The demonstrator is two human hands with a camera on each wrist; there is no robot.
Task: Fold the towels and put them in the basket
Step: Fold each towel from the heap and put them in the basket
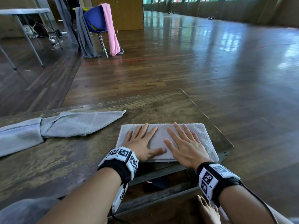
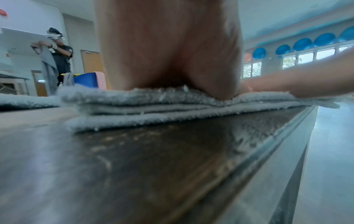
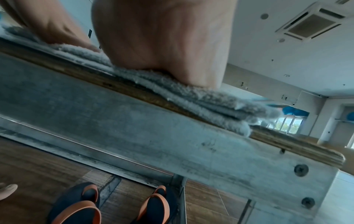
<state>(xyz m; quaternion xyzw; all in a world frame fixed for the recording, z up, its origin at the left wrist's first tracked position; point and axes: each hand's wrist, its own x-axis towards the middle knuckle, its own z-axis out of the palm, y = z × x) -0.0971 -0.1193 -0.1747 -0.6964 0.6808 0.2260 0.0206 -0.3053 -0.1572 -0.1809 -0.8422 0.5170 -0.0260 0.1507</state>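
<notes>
On table (image 1: 80, 159), near its right corner, folded towel (image 1: 163, 141) lies in a neat rectangle w/ several layers. Left hand (image 1: 140, 141) and right hand (image 1: 184, 143) lie flat on top, fingers straight and spread, pressing it down. 2nd towel (image 1: 64, 125) sits to the left, only loosely bunched, not yet folded. No basket in view. Judging by this: one towel abt done, one to fold, both to be put away.

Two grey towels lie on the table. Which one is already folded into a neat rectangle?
The folded towel under both hands, left hand and right hand, by the table's right end. The other towel, farther left, lies loose and twisted.
</notes>
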